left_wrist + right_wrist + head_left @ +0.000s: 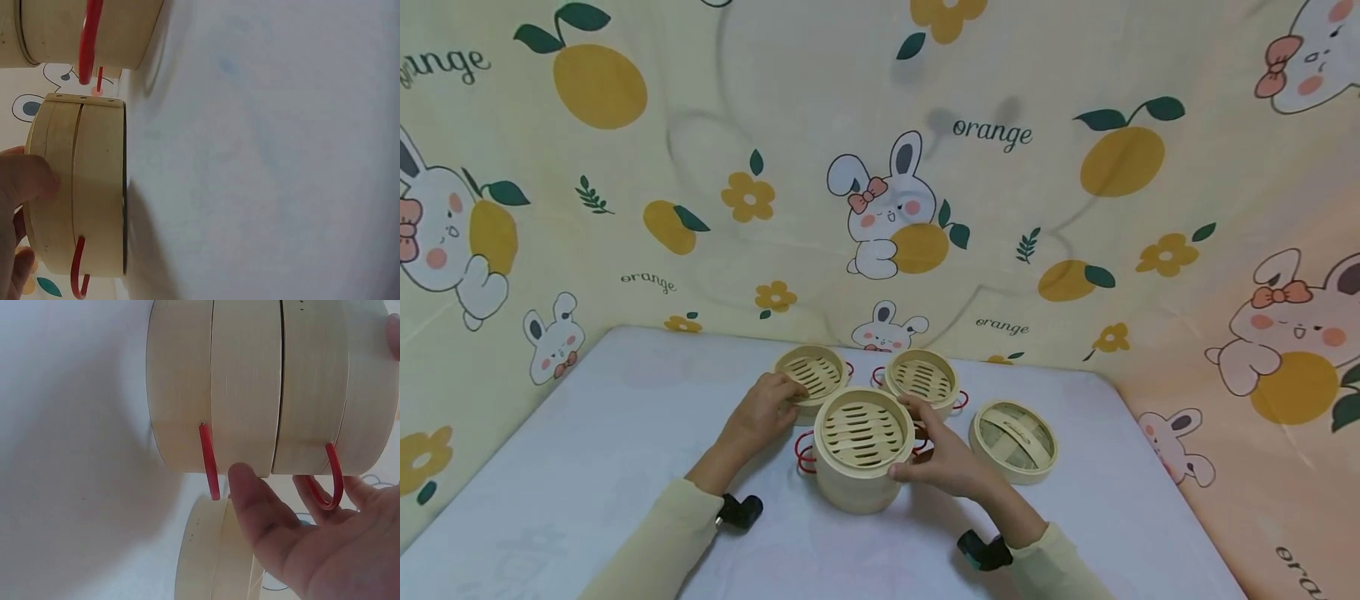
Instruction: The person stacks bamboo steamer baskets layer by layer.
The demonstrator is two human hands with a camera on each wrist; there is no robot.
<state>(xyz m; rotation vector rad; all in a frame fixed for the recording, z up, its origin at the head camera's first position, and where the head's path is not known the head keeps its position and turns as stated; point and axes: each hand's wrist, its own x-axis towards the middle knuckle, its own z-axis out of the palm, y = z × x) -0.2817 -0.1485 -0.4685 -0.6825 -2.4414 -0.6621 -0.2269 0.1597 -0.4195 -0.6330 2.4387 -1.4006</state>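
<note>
A stack of two round bamboo steamer baskets point(859, 492) with red loop handles stands at the front, slatted base on top. My right hand point(947, 460) holds its right side, thumb against the wall and fingers round the back; the right wrist view shows the thumb point(256, 500) on the lower basket. Behind it to the left is another bamboo steamer basket point(812, 375), also red-handled. My left hand point(765, 417) grips this one at its near left side, thumb on the wall point(97, 181) in the left wrist view, some fingers hidden beyond the rim.
A further slatted steamer basket point(921, 377) with red handles stands behind the stack to the right. Right of my right hand lies a round bamboo lid point(1013, 442) with a strap across it. The white-covered table point(587, 467) meets a printed cloth backdrop point(820, 108) behind.
</note>
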